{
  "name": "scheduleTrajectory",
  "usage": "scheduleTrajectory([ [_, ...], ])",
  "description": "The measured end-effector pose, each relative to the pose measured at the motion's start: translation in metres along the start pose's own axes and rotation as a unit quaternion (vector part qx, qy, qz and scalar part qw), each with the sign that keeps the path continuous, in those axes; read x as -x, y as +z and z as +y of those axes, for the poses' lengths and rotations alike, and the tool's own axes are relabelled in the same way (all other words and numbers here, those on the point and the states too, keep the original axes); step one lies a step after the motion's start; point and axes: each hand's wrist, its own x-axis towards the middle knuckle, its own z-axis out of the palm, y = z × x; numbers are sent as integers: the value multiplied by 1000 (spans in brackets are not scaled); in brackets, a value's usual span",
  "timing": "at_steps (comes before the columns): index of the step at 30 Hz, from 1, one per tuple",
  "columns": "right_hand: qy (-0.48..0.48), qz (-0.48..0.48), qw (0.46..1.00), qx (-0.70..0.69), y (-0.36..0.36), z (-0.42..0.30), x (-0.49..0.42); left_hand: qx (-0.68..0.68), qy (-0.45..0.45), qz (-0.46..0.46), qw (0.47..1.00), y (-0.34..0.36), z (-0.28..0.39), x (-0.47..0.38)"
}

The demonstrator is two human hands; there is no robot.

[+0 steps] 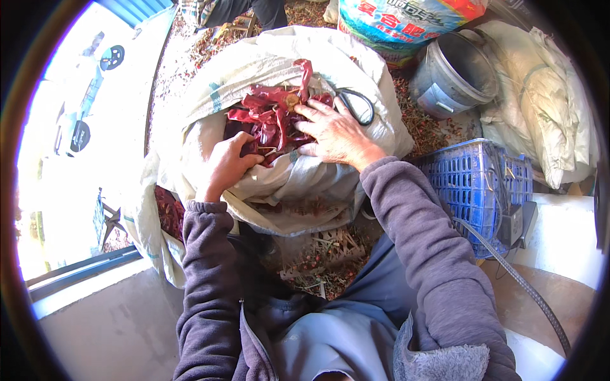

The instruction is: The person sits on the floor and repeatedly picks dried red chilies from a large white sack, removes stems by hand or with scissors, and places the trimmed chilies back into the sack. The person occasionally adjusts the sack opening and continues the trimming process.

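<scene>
A large white woven sack (286, 190) stands before me with its mouth turned back. Dried red chilli peppers (269, 112) fill the opening, some with pale stems. My left hand (228, 159) is at the near left rim, thumb and index finger touching the peppers; its other fingers are hidden, so I cannot tell whether it grips anything. Spread flat, my right hand (333, 131) rests on the right side of the peppers with its fingers apart. Just beyond it, a black loop-shaped handle (358, 107) lies on the sack's folded edge.
Another white sack (152, 228) with red peppers is at left. To the right are a grey bucket (441, 78), a blue plastic crate (462, 178), folded sacks (538, 95) and a braided hose (519, 281). A printed bag (391, 28) and a person's legs (267, 12) are at the far side.
</scene>
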Motion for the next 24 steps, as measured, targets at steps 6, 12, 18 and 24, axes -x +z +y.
scheduleTrajectory([
  [6,-30,120,990,-62,-13,-13,7,14,-14,115,993,-5,-1,-12],
  [12,-2,299,950,-92,-20,-34,-8,132,53,164,976,-16,25,-11],
  [18,-32,266,963,-38,-11,-41,-18,404,-40,131,905,-7,53,-18],
  [24,64,307,946,-88,-8,-43,-22,562,-32,136,815,4,53,-29],
])
